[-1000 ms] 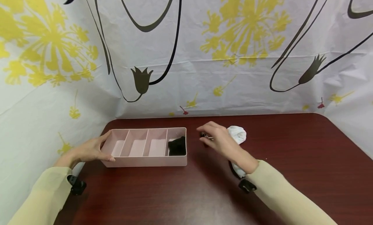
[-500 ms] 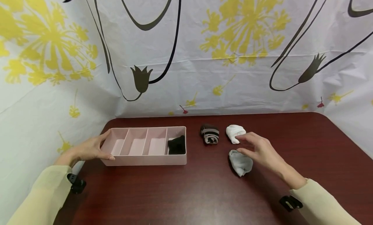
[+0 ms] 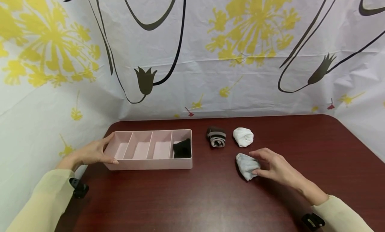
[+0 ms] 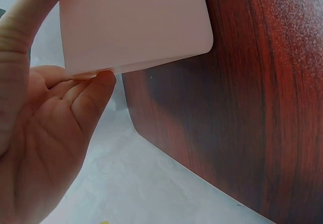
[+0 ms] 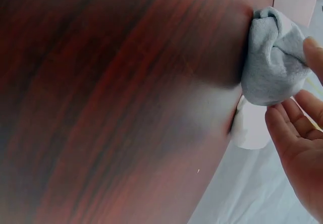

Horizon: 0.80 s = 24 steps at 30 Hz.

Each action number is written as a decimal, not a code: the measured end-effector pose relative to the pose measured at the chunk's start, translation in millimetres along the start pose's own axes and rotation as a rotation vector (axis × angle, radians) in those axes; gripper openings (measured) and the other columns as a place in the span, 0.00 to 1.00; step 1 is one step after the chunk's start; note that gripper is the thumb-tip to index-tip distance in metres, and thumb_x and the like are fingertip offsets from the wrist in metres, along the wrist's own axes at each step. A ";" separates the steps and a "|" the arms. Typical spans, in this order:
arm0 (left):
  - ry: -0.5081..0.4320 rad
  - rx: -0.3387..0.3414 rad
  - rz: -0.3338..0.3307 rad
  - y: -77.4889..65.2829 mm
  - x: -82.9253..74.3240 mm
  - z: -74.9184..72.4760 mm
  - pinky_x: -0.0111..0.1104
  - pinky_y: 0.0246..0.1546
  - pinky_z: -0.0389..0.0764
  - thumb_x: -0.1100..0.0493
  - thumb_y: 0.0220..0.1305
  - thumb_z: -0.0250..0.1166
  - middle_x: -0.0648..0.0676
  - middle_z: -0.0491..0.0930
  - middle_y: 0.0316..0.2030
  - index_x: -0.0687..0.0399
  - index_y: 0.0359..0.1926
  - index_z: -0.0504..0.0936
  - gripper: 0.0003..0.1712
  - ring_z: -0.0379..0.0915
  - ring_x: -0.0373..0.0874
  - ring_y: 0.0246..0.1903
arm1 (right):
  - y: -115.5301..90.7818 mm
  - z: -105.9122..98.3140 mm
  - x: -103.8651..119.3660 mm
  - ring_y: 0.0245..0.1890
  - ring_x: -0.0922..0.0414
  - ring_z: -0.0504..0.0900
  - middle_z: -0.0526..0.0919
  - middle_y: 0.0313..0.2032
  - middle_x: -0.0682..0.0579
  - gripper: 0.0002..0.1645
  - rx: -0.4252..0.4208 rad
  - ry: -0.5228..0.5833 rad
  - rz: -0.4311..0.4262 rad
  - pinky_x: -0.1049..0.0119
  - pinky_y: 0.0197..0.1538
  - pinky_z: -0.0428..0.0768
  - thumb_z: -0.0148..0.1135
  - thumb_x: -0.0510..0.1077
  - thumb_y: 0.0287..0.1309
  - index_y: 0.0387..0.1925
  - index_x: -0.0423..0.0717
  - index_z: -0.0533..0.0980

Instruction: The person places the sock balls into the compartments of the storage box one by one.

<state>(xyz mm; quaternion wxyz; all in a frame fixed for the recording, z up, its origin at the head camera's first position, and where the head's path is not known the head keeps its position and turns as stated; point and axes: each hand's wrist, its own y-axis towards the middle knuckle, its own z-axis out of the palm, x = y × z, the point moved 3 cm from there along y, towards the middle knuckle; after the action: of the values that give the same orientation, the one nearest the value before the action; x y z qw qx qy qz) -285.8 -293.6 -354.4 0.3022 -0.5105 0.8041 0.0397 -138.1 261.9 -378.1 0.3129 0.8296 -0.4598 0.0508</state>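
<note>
Right hand (image 3: 282, 169) was at grey sock (image 3: 246, 166)

Its fingers (image 3: 264, 153) were spread, the sock's edge between them. Beyond them lay a white sock (image 3: 243, 137), then a striped sock (image 3: 216, 137) leftward. Well left, the left hand (image 3: 87, 154) pinched the pink box (image 3: 153, 164) by its end.

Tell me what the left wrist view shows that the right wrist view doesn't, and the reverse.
Only the left wrist view shows the left hand, gripping the end of the pink box. Only the right wrist view shows the right hand at the gray sock, and the white sock partly hidden behind it. Both show the pink box, reddish table and pale cloth.
</note>
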 end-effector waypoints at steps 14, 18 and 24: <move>-0.001 0.003 -0.003 1.7 -3.3 -0.4 0.54 0.54 0.72 0.46 0.49 0.76 0.79 0.53 0.69 0.69 0.76 0.37 0.70 0.63 0.65 0.61 | -1.0 5.5 2.6 0.36 0.69 0.75 0.80 0.37 0.60 0.24 0.010 -0.063 0.014 0.85 0.41 0.68 0.79 0.36 0.37 0.39 0.49 0.79; -0.014 0.010 -0.002 1.6 -3.9 -1.0 0.54 0.55 0.71 0.47 0.49 0.76 0.79 0.53 0.70 0.69 0.76 0.37 0.70 0.63 0.65 0.61 | 3.2 6.5 7.6 0.37 0.72 0.75 0.80 0.36 0.60 0.22 -0.006 -0.001 0.039 0.86 0.41 0.71 0.78 0.34 0.38 0.38 0.49 0.79; -0.017 0.011 0.006 -2.3 -3.6 -0.3 0.56 0.56 0.70 0.46 0.49 0.76 0.79 0.52 0.70 0.70 0.75 0.37 0.70 0.59 0.68 0.65 | 30.0 15.5 27.9 0.41 0.74 0.78 0.82 0.36 0.54 0.20 -0.042 0.184 0.058 0.81 0.43 0.78 0.75 0.29 0.42 0.39 0.43 0.79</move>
<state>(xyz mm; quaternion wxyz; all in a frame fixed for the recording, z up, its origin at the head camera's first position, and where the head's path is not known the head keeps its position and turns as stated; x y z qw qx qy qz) -282.9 -291.9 -351.7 0.3120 -0.5061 0.8031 0.0405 -149.1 221.3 -366.0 0.3694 0.8009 -0.4541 0.1260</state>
